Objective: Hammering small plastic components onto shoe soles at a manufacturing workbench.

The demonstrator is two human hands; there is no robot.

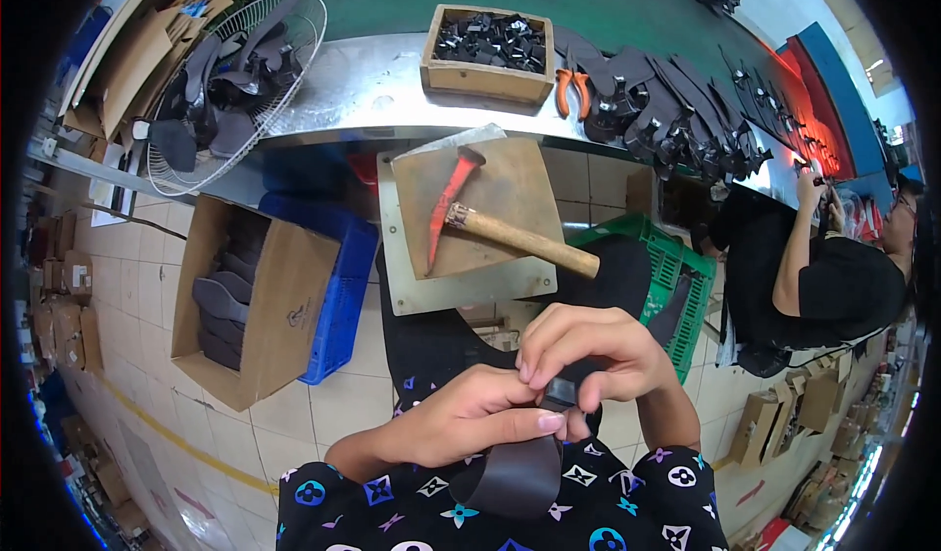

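A curled black leather-like piece (pixel 518 475) hangs in front of my chest. My left hand (pixel 470 416) pinches its upper edge between thumb and fingers. My right hand (pixel 586 353) folds over the same edge from the right, fingers bent down on a small black part (pixel 561 390). The two hands touch each other. Just beyond them a hammer (pixel 490 223) with a red head and wooden handle lies on a brown pad on a small metal work plate (pixel 470 291).
A wooden tray of black clips (pixel 487 53) and orange-handled pliers (pixel 573 90) sit on the metal bench. Black cut pieces (pixel 676 110) crowd its right side. A cardboard box of dark soles (pixel 257 301), a blue crate (pixel 343 296) and a green crate (pixel 676 267) stand below. Another person (pixel 823 276) works at right.
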